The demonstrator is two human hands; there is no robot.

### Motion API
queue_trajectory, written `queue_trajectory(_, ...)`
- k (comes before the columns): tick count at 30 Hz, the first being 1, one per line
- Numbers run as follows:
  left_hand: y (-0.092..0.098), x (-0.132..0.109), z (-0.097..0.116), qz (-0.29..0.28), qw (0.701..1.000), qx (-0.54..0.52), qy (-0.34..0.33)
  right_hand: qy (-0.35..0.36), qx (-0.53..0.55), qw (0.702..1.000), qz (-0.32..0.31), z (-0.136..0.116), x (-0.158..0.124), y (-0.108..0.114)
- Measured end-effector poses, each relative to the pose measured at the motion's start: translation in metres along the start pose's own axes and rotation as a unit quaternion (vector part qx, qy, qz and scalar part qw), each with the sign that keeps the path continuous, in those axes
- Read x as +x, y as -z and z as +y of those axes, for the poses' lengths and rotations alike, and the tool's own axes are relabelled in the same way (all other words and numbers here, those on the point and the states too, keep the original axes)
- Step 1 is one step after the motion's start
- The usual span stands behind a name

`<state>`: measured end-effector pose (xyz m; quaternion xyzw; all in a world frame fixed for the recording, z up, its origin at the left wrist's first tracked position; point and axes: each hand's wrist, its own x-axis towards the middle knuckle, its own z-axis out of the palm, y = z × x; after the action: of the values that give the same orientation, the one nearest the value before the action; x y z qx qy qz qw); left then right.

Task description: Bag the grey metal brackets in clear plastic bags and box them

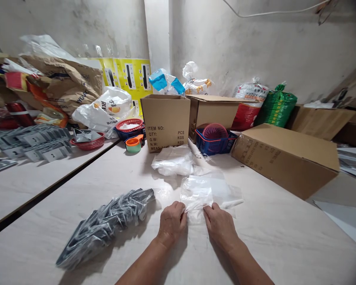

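Observation:
My left hand [172, 221] and my right hand [221, 222] face each other over the table, each pinching an edge of a clear plastic bag [197, 194]. The bag stretches flat between my fingers, its far part resting over other clear sheets. Just beyond lies a crumpled pile of clear plastic bags [175, 160]. To the left of my left hand, a long overlapping row of grey pieces wrapped in clear plastic [106, 225] lies on the table. My fingertips are partly hidden behind the knuckles.
An upright cardboard box [166, 122] stands at the back, with a blue basket [215, 140] right of it. Another carton [287, 158] lies at right. A tape roll [133, 145] and a red basket [89, 141] sit at left, near rows of grey metal pieces [38, 138]. A dark gap [53, 186] splits the tabletops.

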<state>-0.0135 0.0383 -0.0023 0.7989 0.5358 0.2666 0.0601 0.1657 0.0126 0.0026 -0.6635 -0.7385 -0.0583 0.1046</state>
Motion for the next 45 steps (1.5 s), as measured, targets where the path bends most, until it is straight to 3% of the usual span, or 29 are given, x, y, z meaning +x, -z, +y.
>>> queue_trajectory(18,-0.0016,-0.001,-0.0001,0.0,1.0,0.006,0.013,0.011,-0.001,1.0,0.013,0.0032,-0.001,-0.008)
queue_trajectory(45,0.0013,-0.0014,0.0029,-0.001,1.0,0.004,0.023,0.004,0.003,1.0,-0.003,0.0008,-0.001,-0.001)
